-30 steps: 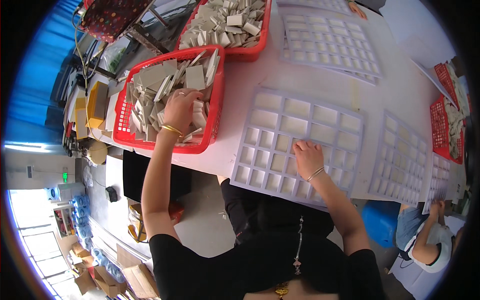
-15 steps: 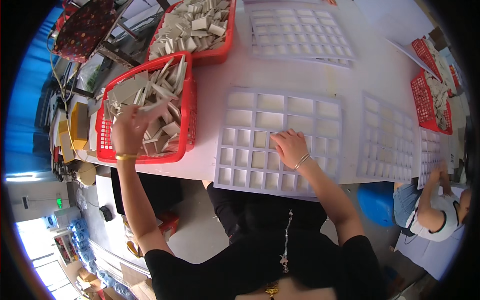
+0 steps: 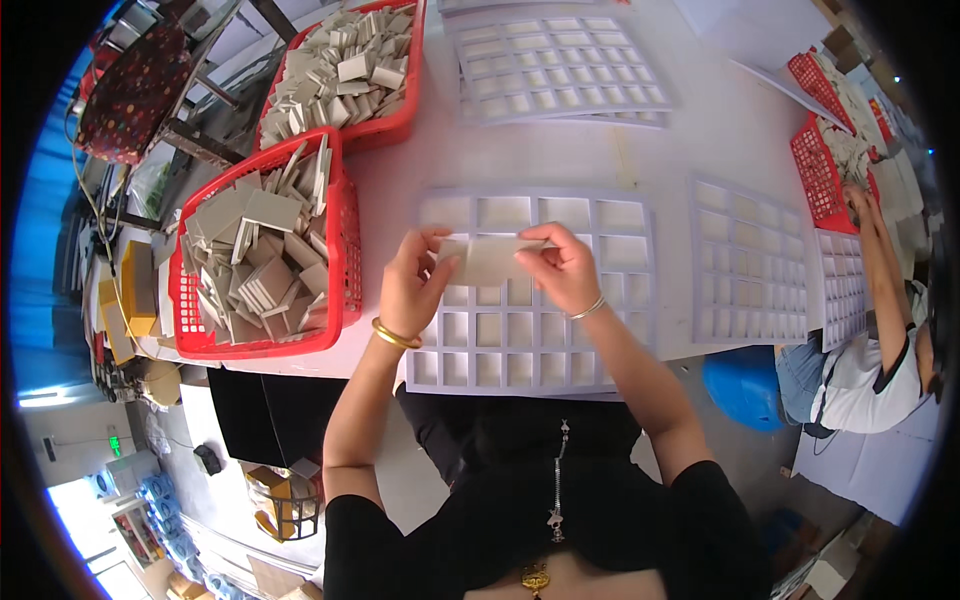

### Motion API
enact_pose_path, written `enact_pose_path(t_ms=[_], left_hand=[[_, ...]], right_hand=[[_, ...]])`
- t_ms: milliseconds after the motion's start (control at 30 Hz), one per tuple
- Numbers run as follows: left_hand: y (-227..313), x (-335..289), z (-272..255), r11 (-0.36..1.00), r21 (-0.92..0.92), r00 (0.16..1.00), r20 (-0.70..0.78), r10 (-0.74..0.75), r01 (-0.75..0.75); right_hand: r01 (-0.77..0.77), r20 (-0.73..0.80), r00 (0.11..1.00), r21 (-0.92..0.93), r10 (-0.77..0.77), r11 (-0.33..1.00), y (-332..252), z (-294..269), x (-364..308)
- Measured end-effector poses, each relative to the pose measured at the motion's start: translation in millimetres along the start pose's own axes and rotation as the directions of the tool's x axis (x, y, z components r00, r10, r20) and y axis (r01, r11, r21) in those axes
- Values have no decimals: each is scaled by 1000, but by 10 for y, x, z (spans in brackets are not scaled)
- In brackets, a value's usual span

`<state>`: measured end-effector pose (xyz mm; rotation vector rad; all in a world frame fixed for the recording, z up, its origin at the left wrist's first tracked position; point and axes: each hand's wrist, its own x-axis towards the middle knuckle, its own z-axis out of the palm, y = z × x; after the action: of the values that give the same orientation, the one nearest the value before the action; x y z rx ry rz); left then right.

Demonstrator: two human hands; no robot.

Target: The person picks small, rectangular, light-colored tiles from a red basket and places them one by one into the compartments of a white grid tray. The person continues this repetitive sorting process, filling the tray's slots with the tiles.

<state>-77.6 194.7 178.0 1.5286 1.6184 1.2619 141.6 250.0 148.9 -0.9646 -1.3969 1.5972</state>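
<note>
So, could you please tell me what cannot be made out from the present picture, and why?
Head view: some compartments of the near tray, hidden by the grey piece, left hand and right hand.
Head view: the bottom of the near red basket, covered by heaped pieces.
Head view: most of the farthest tray, cut off by the upper edge.
Head view: whether the co-worker's hand holds anything; too small.

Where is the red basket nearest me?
In the head view, the red basket sits left on the table, just left of your left hand, with another red basket behind it.
</note>
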Motion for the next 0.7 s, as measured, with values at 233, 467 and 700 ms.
enact_pose_path(t_ms=[233,467,700], left_hand=[[-710,247,460,945,298,987,53,-154,132],[-875,371,680,947,260,978,31,-205,190],[-814,347,771,930,358,988,88,-126,87]], right_hand=[[58,-410,911,37,-38,998,194,-638,300],[-17,-376,926,23,25,1000,209,-638,453],[-55,-320,947,-117,14,992,457,-520,725]])
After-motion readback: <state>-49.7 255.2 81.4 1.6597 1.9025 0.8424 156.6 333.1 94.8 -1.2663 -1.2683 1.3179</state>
